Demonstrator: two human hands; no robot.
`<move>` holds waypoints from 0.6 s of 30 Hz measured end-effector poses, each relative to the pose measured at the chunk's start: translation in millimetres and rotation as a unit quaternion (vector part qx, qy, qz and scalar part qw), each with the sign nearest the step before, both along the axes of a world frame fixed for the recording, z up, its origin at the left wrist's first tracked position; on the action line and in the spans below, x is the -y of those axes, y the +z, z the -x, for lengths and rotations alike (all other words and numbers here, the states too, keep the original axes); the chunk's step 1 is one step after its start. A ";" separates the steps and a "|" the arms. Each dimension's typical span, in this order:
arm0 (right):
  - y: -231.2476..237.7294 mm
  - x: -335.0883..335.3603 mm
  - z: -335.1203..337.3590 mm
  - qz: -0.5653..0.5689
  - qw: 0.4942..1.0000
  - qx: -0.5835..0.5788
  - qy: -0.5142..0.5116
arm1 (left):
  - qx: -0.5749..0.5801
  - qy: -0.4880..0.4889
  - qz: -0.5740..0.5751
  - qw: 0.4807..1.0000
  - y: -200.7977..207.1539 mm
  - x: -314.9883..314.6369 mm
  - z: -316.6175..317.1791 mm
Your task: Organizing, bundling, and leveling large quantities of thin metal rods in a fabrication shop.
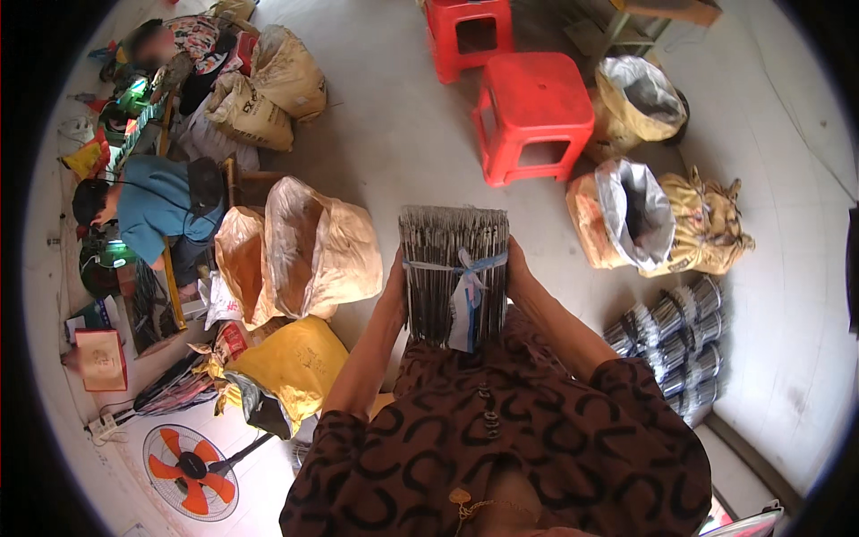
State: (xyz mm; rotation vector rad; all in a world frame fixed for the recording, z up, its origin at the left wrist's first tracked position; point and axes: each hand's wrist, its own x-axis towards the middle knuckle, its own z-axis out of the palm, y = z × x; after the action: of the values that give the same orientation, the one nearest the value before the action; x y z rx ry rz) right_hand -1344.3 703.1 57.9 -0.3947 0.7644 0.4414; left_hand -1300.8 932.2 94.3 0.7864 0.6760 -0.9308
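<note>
Upright in front of my body is a thick bundle of thin dark rods (429,300) with pale grey ends at the top. A white and blue strip (469,285), knotted in front, is tied around it. My left hand (396,276) presses on the bundle's left side and my right hand (516,271) on its right side, so it is gripped between them. Most of the fingers are hidden behind the rods. What kind of rods they are, I cannot tell.
Ahead stand red plastic stools (539,94). Open sacks are at the right (613,219) and the left (335,255). Similar bundles (684,336) are stacked by the right wall. A person in blue (161,201) and another person (201,40) sit at the left. An orange-bladed fan (165,468) stands lower left.
</note>
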 end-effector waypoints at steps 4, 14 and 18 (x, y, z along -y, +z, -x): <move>0.4 -20.9 -106.1 0.010 1.000 -0.004 0.022 | 0.025 0.056 0.017 0.998 -15.2 -17.8 -81.8; -15.8 -38.1 -329.6 0.037 0.989 0.014 0.144 | -0.018 0.056 -0.017 0.998 -44.8 -41.2 -319.0; -31.8 -43.7 -421.4 0.099 0.990 -0.044 0.092 | -0.014 0.047 -0.037 0.998 -57.3 -40.5 -414.3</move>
State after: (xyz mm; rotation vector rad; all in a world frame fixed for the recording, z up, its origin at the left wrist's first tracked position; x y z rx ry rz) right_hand -923.0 746.8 26.0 -0.6385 0.8647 0.5598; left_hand -886.6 972.7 37.0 0.7999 0.7696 -0.8366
